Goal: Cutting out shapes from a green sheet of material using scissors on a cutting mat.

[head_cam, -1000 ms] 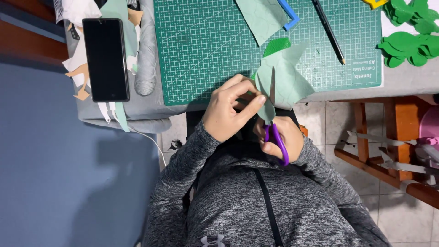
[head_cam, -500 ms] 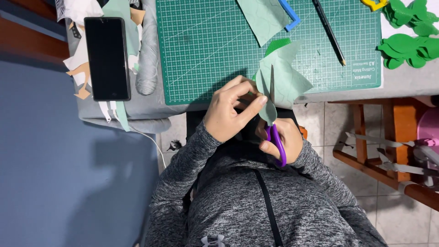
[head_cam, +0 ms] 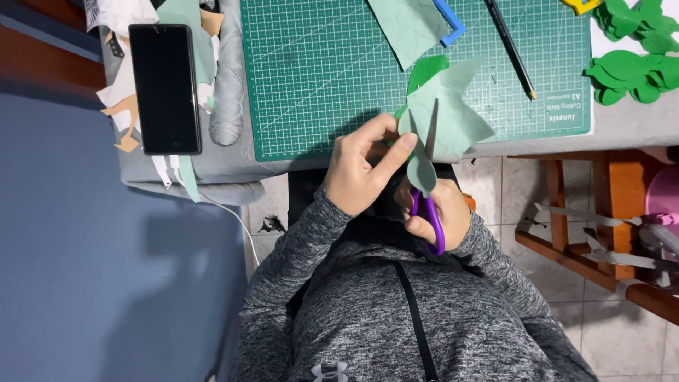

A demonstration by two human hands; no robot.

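1. The left hand (head_cam: 357, 170) is pinching the pale green foam sheet (head_cam: 442, 120) between thumb and fingers, holding it just off the near edge of the green cutting mat (head_cam: 318, 78). Compared with a second ago, the sheet is sitting a little more upright and turned slightly, so the hand appears to be feeding a fresh stretch of outline to the blades.
2. The right hand (head_cam: 442, 212) is clenching the purple-handled scissors (head_cam: 428, 177), fingers through the loops, just below the mat's near edge. The blades are running up into the sheet; they look to have advanced a touch further along the cut than half a second ago.
3. A dark green piece (head_cam: 426, 71) is showing behind the pale sheet, over the mat; I cannot tell whether it is attached or merely lying beneath.
4. As a judgement, the cut is partway done: the shape is still one with its surrounding sheet.
5. On the mat, another pale green sheet (head_cam: 410, 25), a blue strip (head_cam: 450, 21) and a pencil (head_cam: 509, 48) are lying untouched. Right of the mat, bright green cut-outs (head_cam: 629, 64) are piled. Left of the mat, a black phone (head_cam: 165, 88) is resting among paper scraps.
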